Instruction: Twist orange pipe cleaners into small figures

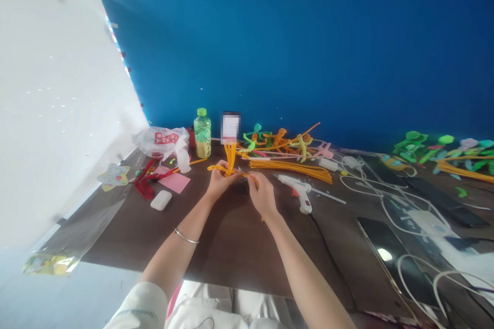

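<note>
Near the middle of the table, my left hand (221, 182) is closed around orange pipe cleaners (214, 167), whose twisted end sticks out to the left. My right hand (263, 194) pinches an orange strand (251, 177) just to the right, its fingertips close to those of the left. Between and behind the hands rises a bundle of yellow-orange pipe cleaners (230, 154); whether the left hand also grips it I cannot tell. A white glue gun (299, 188) lies to the right of my right hand. Behind it, a bunch of loose orange pipe cleaners (291, 168) rests flat.
A green-capped bottle (202, 133) and a plastic bag (160, 141) stand at the back left. Red-handled pliers (144, 182), pink paper (174, 181) and a white case (161, 200) lie left. Pipe-cleaner figures (280, 139) line the back. A phone (397, 257) and white cables (380, 193) occupy the right.
</note>
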Tool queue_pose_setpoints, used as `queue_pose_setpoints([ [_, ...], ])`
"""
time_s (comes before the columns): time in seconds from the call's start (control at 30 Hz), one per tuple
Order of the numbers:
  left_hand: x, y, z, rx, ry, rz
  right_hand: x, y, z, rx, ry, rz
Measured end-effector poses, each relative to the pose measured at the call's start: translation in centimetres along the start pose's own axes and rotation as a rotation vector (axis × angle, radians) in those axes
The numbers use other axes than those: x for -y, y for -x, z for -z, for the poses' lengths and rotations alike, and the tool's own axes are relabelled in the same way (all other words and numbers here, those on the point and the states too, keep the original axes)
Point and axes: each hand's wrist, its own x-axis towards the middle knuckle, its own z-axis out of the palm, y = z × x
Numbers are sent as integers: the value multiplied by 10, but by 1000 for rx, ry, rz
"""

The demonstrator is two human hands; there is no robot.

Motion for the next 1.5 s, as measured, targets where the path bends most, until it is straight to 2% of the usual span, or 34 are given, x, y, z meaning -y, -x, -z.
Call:
queue_pose_setpoints([
  [0.17,-4,1,1,35,9,33,-1,-2,0,32,-206,-238],
  [0.23,-5,2,1,51,26,44,-1,-5,0,12,-421,-391],
  [0.37,-4,2,2,88,165,112,-2,-8,-1,-17,-970,-812],
  [0.47,-2,1,2,119,287,229,-2,-7,-1,60,-1325,-1040],
  [0.57,-2,0,1,96,379,296,0,-5,-2,158,-1554,-1154],
  [0.7,0,0,-2,21,439,298,7,-2,-7,229,-1571,-1179],
  [0.8,3,0,-5,-23,428,243,12,1,-11,228,-1407,-1133],
  [0.9,5,0,-6,-86,364,168,15,4,-13,182,-1156,-1000],
  [1.0,6,1,-7,-124,295,102,15,4,-12,173,-837,-783],
  [1.13,4,4,-7,-135,192,30,14,5,-9,172,-316,-405],
  [1.2,3,5,-8,-142,122,2,13,6,-9,185,-131,-285],
  [1.37,3,7,-10,-117,17,-18,13,9,-8,214,185,-137],
  [1.5,5,6,-7,-88,-68,-33,10,7,-5,80,298,51],
])
